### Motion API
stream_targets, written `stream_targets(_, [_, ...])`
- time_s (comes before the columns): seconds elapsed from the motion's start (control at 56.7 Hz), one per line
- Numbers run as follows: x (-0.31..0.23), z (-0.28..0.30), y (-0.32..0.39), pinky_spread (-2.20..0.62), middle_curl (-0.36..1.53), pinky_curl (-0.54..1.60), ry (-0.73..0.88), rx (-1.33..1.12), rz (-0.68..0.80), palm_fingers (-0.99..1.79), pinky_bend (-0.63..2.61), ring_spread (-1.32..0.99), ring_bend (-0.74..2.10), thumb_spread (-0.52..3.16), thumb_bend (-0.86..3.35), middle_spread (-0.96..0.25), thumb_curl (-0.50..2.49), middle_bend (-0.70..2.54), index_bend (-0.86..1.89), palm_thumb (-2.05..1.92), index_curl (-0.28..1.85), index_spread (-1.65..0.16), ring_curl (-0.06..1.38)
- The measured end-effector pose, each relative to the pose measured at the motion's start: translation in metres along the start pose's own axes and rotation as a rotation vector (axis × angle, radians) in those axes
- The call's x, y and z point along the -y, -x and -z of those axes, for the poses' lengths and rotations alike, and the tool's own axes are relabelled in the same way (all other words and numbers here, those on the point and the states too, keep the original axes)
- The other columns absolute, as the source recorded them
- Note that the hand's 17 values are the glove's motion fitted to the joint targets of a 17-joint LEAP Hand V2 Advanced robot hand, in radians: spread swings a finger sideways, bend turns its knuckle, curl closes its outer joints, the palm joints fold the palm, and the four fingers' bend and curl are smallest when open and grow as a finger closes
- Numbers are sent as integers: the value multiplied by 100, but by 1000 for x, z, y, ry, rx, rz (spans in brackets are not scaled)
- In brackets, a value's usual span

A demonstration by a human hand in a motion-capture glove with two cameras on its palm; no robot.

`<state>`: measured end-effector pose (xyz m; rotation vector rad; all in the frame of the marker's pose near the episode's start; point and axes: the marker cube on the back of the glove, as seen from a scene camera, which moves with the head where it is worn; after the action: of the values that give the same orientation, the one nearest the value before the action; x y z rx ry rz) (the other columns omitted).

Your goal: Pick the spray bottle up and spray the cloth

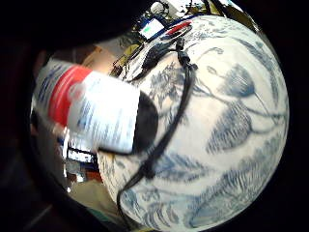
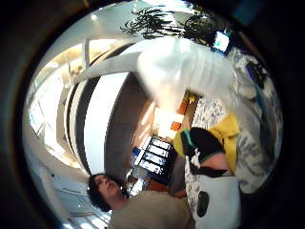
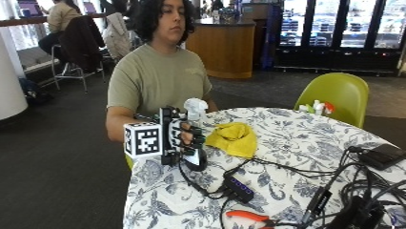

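1. Nearest the outside camera, at the table edge, lie orange pliers and a tangle of black cables.
2. A black hub sits on the floral tablecloth, with a cable running from it toward the person's side.
3. A flat black box lies at the far right of the table, wired into the cables.
4. The right hand, gloved in black, is raised just over the table's left edge, its fingers curled round the bottle.
5. The bottle stands roughly upright in that grip. Its white spray head sticks out above the fingers; its dark base shows below them, close to the cloth-covered table. Whether the base touches the table cannot be told.
6. In the little-finger palm view the bottle fills the near field: a white label with blue print, a red band, and the dark base beside a black cable on the tablecloth.
7. In the thumb palm view the white spray head looms close, with a gloved fingertip beneath it.
8. The cloth, yellow and bunched, lies on the table just beside the hand, on its right as seen from the camera. It does not touch the bottle. The thumb view shows the cloth behind the fingertip.
9. Beyond the cloth, near the far edge, stand a few small items, too small to tell.
10. A green chair stands behind the table.
11. The person, in an olive shirt, sits at the table's far left side.
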<state>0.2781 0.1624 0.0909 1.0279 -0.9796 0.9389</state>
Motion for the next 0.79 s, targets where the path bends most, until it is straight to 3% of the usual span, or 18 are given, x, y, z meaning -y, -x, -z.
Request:
stream_targets(0.124, [24, -20, -5, 17, 39, 32, -23, 71, -38, 52, 21, -4, 40, 97, -4, 2, 44, 26, 17, 76, 32, -25, 35])
stream_targets(0.282, [48, -37, -11, 10, 37, 34, -52, 24, 50, 79, 32, -10, 48, 95, -4, -2, 42, 18, 12, 69, 30, -25, 36])
stream_targets(0.476, [68, -58, -8, 1, 36, 37, 43, 83, 107, 94, 35, -15, 52, 95, -3, -6, 41, 18, 14, 66, 30, -26, 39])
stream_targets(0.618, [58, -62, 20, -6, 45, 36, 80, 186, 152, 122, 28, -15, 57, 92, 6, -11, 47, 40, 12, 88, 30, -27, 41])
stream_targets(0.794, [25, -64, 106, -16, 50, 39, 377, 261, 163, 134, 36, -15, 65, 85, -5, -15, 51, 48, 18, 84, 36, -26, 46])
